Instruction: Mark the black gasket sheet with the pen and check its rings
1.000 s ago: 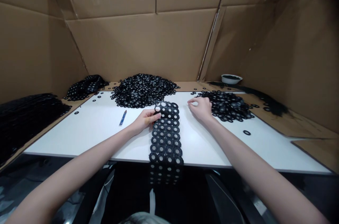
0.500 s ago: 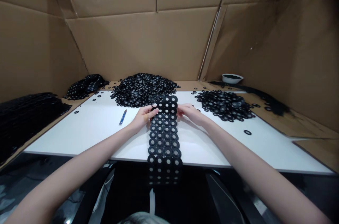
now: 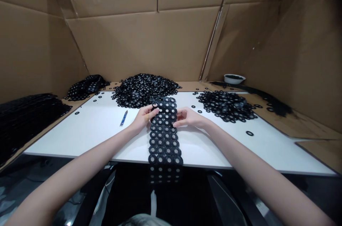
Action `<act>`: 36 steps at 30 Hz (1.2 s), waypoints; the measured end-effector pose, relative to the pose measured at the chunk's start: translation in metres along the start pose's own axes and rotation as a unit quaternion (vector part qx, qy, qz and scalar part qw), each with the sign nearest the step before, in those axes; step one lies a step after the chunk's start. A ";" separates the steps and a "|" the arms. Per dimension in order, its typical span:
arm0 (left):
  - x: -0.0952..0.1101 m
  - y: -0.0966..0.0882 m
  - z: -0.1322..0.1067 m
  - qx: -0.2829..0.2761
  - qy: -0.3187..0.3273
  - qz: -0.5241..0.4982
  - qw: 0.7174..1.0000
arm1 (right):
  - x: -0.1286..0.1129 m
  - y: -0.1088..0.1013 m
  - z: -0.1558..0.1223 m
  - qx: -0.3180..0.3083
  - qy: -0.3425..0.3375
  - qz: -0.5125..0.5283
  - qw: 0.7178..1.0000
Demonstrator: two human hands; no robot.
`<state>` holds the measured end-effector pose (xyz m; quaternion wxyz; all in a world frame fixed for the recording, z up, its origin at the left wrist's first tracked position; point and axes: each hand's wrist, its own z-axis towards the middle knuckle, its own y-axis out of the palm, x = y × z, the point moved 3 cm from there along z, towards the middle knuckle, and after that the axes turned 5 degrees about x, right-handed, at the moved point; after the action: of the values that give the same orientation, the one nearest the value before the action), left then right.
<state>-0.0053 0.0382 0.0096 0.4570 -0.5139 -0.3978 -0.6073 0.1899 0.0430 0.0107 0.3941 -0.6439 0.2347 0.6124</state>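
A strip of joined black rings [image 3: 163, 142], several rings wide, lies over the white board and hangs down past its front edge. Its far end is raised a little off the board. My left hand [image 3: 145, 117] pinches the strip's left edge near that end, thumb on top. On the opposite edge, my right hand [image 3: 187, 117] has its thumb on the strip's face and its curled fingers behind it. The right fingertips are partly hidden by the strip.
A large heap of loose black rings [image 3: 144, 89] stands behind the strip, and a smaller heap [image 3: 227, 106] to the right. A blue pointed tool [image 3: 124, 118] lies left of my left hand. Black strands [image 3: 267, 99] and a white bowl [image 3: 234, 80] are at the back right.
My right hand has shifted slightly, its thumb now showing on the strip's front. The strip's far end has tipped and moved slightly left. My left hand keeps its hold.
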 end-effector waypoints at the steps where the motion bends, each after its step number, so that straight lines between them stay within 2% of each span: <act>1: 0.000 0.000 0.000 0.000 -0.004 0.001 1.000 | -0.001 0.000 0.000 0.004 0.001 -0.006 1.000; 6: 0.002 -0.001 0.000 0.023 -0.020 -0.026 0.999 | -0.008 -0.002 -0.001 0.063 -0.039 -0.053 0.996; 8: 0.004 0.001 0.000 0.017 -0.027 -0.045 0.998 | -0.009 -0.003 -0.001 0.090 -0.050 -0.056 0.993; 14: 0.005 0.005 -0.002 -0.009 -0.055 -0.049 0.997 | -0.011 -0.009 -0.002 0.161 -0.052 -0.001 0.986; 20: -0.001 0.008 -0.004 -0.097 -0.077 -0.023 0.992 | -0.009 -0.016 0.000 0.201 -0.074 0.032 0.976; 25: 0.004 0.011 -0.008 -0.194 -0.053 0.009 0.979 | -0.006 -0.023 0.003 0.255 -0.097 0.047 0.961; 36: 0.005 0.013 -0.009 -0.230 -0.018 0.051 0.972 | -0.008 -0.025 0.002 0.298 -0.107 0.030 0.948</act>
<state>0.0042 0.0253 0.0135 0.3495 -0.6357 -0.2295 -0.6489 0.2074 0.0582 0.0239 0.5726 -0.4201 0.3820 0.5913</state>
